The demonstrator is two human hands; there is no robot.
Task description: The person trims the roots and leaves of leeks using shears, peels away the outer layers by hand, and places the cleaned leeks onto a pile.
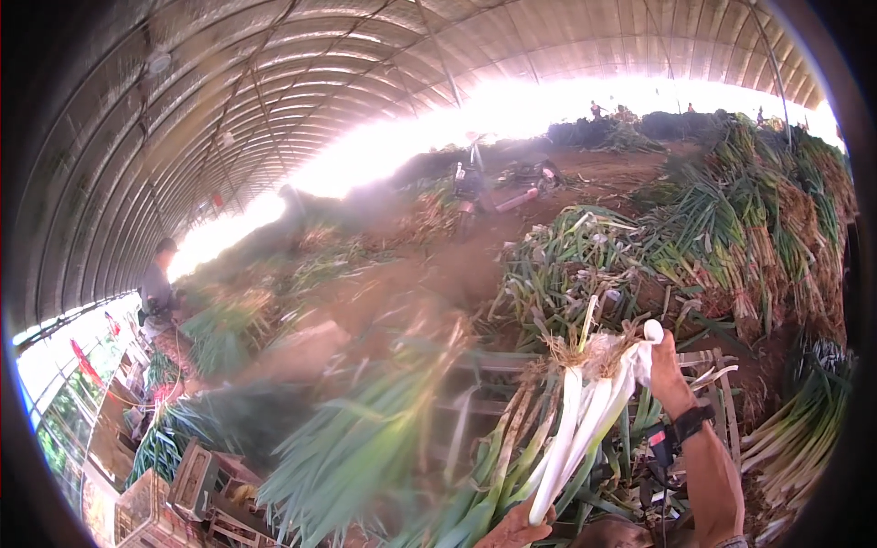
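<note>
While the bare right hand (670,376), w/ a black band (692,423) on its wrist, is closed around the root end of a bunch of long white green onions (568,422), the bare left hand (517,528) curls its fingers over their lower part; how tightly, I cannot tell, b/c the view cuts it. Prob. they are held at both ends so that the stalks stay together. The bunch is near, right of centre, above a slatted wooden rack (498,362). Its long axis slants: brown stringy roots (605,354) point far and right, stalks run near and left. Left of it is a blurred green leafy pile (352,457), prob. laid w/ leaves nearer for easy reach. Far right stands a tall heap of green onions w/ brown roots (749,228); far left, a co-worker (159,283).
</note>
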